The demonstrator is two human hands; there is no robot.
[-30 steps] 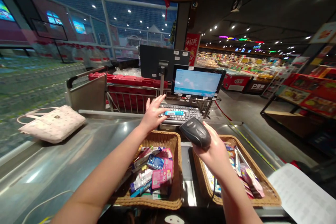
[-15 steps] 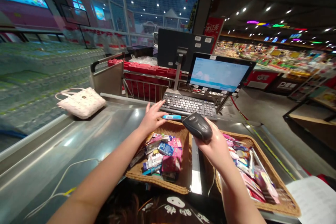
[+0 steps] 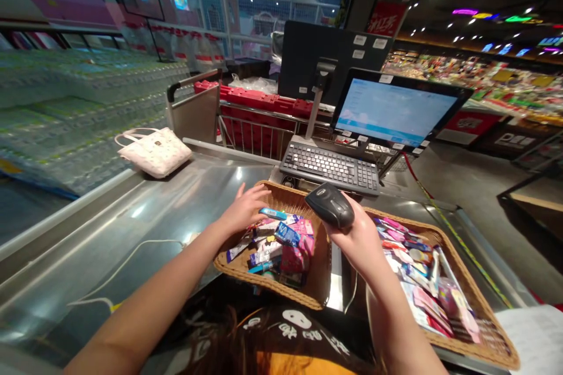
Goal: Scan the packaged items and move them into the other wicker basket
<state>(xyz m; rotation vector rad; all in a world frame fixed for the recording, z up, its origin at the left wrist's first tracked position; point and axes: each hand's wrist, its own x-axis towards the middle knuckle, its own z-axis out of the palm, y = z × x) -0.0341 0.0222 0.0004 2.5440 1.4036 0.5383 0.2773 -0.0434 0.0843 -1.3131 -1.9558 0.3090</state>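
My left hand (image 3: 245,208) is over the left wicker basket (image 3: 323,263), its fingertips closed on one end of a slim blue packet (image 3: 273,213). Beneath it, small packaged items lie heaped, among them a dark blue packet (image 3: 288,235) and pink ones. My right hand (image 3: 355,227) is wrapped round a black handheld barcode scanner (image 3: 329,205), whose head points left toward the blue packet. To the right of this hand stands a second wicker basket (image 3: 497,328), full of mostly pink and white small packages.
Behind the baskets are a keyboard (image 3: 332,165), a lit monitor (image 3: 396,108) and a dark screen seen from behind (image 3: 329,61). A white handbag (image 3: 160,152) rests on the metal counter (image 3: 176,205) at left, near a thin white cord (image 3: 132,258). Paper sheets (image 3: 532,334) lie at right.
My left hand has come down from near the keyboard into the left basket's area, with the blue packet. The scanner stays in my right hand. The head view has shifted slightly.
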